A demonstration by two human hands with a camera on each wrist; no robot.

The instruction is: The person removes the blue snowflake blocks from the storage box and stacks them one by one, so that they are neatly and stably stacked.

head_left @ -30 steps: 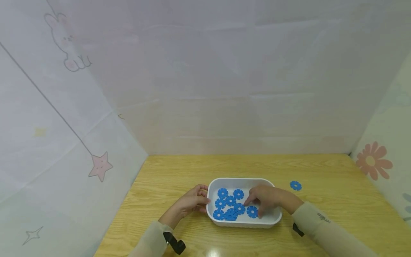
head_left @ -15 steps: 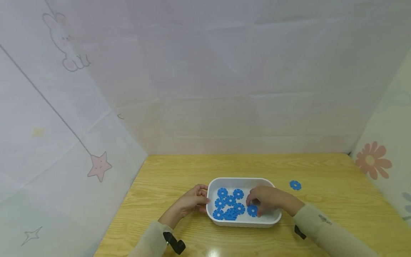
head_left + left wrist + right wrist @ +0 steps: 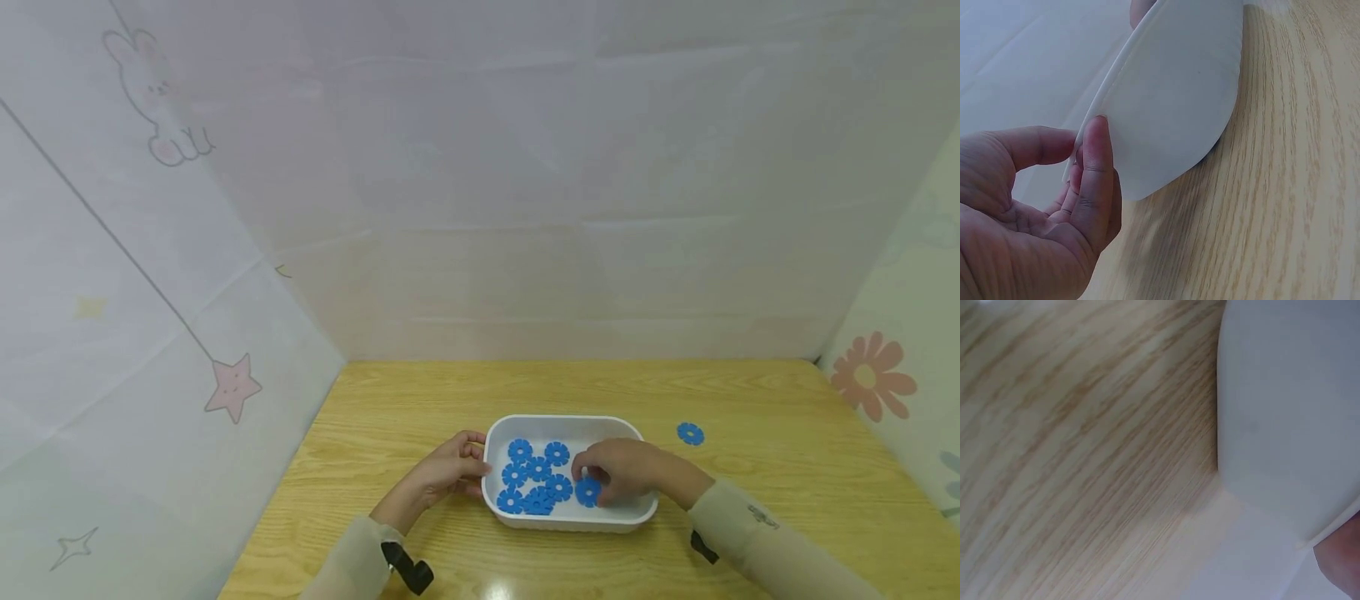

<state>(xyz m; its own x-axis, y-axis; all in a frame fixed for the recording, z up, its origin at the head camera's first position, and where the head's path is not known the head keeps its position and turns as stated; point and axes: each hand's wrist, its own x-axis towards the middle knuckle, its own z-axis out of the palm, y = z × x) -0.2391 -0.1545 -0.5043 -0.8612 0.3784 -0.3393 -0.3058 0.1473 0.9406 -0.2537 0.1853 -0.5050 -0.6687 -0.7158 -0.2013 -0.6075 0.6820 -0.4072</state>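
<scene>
A white oblong plastic tub [image 3: 570, 525] stands on the wooden table, with several flat blue snowflake building discs [image 3: 520, 451] lying in its left half, some overlapping. At the tub's left end, my left hand [image 3: 450, 468] pinches the rim between thumb and fingers; the left wrist view shows this grip on the tub wall [image 3: 1172, 94] up close. My right hand [image 3: 626, 468] reaches into the right half and pinches one blue disc [image 3: 588, 492] between thumb and finger. Only a bit of the right hand [image 3: 1340, 555] shows over the rim in the right wrist view.
Another blue disc [image 3: 690, 433] lies on the table [image 3: 420, 392] to the right of the tub. Pale printed sheets [image 3: 480, 208] stand behind and at both sides of the table.
My right hand's fingers have drawn in around the disc in the tub's right half, which has moved slightly. The left hand and the tub have stayed put.
</scene>
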